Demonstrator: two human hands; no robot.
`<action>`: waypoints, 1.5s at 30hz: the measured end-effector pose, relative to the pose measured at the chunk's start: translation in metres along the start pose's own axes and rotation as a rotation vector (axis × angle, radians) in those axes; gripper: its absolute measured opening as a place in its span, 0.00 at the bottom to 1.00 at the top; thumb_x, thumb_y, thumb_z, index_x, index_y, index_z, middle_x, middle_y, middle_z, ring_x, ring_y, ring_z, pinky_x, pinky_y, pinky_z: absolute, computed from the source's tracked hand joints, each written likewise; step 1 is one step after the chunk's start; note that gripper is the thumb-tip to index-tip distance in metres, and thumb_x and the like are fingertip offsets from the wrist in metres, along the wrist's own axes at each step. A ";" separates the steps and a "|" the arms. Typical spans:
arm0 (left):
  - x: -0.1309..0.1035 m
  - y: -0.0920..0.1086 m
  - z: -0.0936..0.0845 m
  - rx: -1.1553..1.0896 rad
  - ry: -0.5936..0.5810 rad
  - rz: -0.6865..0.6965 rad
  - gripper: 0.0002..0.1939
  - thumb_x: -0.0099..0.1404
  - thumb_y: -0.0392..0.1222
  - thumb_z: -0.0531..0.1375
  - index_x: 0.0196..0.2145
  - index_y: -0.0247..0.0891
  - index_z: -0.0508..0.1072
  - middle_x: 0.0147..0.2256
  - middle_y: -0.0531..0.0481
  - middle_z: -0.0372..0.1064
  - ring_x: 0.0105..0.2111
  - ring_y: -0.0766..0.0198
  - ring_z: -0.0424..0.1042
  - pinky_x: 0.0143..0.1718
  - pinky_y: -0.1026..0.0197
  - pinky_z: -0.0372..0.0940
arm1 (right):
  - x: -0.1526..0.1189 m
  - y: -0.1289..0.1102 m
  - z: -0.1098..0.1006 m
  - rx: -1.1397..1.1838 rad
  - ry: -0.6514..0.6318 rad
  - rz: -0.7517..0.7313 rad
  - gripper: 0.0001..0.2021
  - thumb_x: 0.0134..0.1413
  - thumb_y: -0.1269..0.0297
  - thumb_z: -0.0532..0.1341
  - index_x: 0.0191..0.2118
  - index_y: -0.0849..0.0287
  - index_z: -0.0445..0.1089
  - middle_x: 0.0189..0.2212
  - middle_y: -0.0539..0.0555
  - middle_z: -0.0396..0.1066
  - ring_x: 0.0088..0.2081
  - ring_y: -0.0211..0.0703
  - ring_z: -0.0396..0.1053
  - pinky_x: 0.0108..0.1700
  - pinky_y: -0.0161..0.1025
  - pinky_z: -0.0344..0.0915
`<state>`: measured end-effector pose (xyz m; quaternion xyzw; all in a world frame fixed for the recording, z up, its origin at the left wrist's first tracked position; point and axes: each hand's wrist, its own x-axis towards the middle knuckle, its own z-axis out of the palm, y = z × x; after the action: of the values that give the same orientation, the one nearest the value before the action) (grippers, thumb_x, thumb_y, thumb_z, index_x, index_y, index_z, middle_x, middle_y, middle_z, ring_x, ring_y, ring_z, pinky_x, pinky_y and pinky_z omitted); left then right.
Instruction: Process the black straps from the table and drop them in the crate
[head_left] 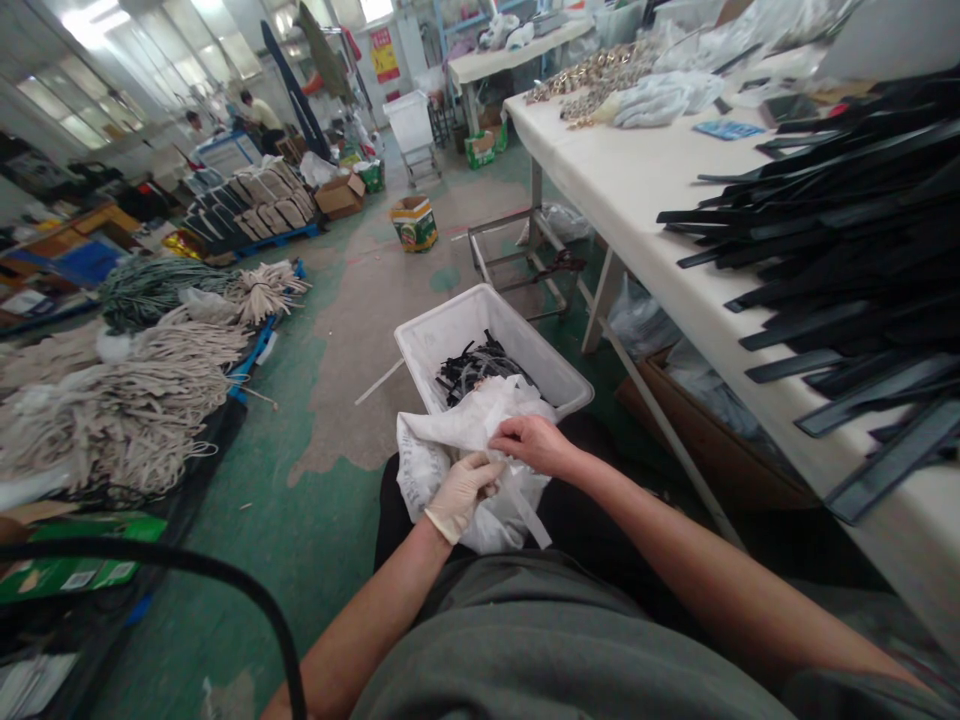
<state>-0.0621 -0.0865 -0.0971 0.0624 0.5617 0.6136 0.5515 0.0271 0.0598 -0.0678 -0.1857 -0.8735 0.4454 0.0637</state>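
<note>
A white woven sack lies across my lap, bunched up, with faint printing on its left side. My left hand, in a pale thin glove, has its fingers closed on the sack's fabric. Just above it my bare right hand pinches the upper fold of the same sack, thumb and fingers together. Below the hands hangs a flat whitish strip; where its upper end goes is hidden. Beyond the sack stands a white plastic tub, tilted in view, holding a heap of short black strips.
A white-topped table on my right carries many long black strips, metal fittings and a white glove. Cord bundles lie on the left. A cardboard box stands ahead. A black cable curves at lower left.
</note>
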 end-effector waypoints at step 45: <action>-0.017 -0.005 0.006 -0.002 -0.144 -0.124 0.21 0.48 0.45 0.72 0.37 0.31 0.75 0.24 0.49 0.72 0.21 0.71 0.68 0.25 0.70 0.62 | -0.018 0.011 -0.019 0.138 -0.021 0.087 0.11 0.53 0.64 0.60 0.24 0.62 0.70 0.18 0.49 0.69 0.21 0.34 0.62 0.24 0.31 0.52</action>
<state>-0.0479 -0.0967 -0.0890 0.0710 0.5228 0.5728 0.6274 0.0517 0.0733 -0.0644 -0.2143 -0.8325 0.5087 0.0478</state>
